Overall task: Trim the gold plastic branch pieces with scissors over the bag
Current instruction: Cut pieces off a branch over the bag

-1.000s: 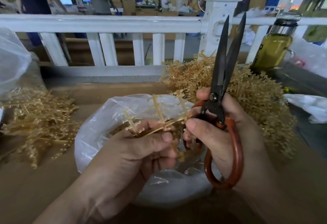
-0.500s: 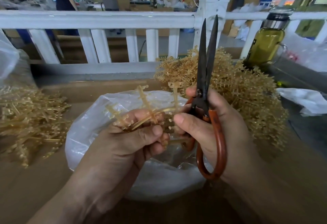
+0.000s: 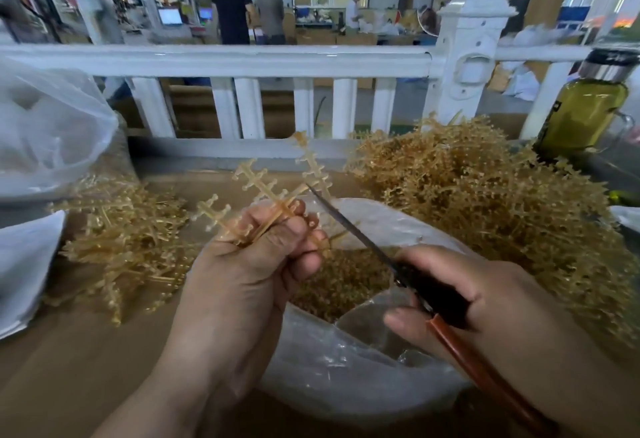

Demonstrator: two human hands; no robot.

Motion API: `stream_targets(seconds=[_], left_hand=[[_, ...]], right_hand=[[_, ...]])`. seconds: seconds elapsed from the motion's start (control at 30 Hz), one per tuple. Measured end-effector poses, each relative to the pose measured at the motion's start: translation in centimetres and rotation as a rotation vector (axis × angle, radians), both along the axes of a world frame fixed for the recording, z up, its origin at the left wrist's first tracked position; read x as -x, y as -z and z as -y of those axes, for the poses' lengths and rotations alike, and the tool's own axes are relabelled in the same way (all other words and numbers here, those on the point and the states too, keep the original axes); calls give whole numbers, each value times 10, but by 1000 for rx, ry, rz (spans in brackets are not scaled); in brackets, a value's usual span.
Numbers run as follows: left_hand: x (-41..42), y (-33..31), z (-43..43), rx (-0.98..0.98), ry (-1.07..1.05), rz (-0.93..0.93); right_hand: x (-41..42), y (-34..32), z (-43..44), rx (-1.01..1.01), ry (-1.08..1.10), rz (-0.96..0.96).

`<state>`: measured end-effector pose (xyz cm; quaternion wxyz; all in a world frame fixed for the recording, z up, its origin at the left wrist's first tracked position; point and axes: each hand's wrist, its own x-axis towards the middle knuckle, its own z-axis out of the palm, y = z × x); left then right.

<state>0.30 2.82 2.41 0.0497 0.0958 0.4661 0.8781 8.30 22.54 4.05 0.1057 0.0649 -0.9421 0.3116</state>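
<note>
Left hand (image 3: 242,275) gripping gold branch piece (image 3: 273,195), right hand (image 3: 485,299) clutching scissors (image 3: 398,264), blade tip at the stems, bag (image 3: 346,368) below

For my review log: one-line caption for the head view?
Left hand holds gold branch piece over bag; right hand points scissors at it.

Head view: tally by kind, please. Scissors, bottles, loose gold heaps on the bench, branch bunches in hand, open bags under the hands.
scissors: 1
bottle: 1
loose gold heaps: 2, left heap and right heap
held branch bunch: 1
bag: 1
Total: 6
</note>
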Motion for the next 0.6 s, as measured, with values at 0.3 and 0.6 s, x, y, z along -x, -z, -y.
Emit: stream_targets(seconds=[0.3, 0.6], left_hand=[[7, 2, 13, 14, -108, -63], [6, 3, 11, 2, -90, -116]], right_hand=[[9, 4, 3, -176, 9, 60], [8, 3, 6, -217, 36, 12]])
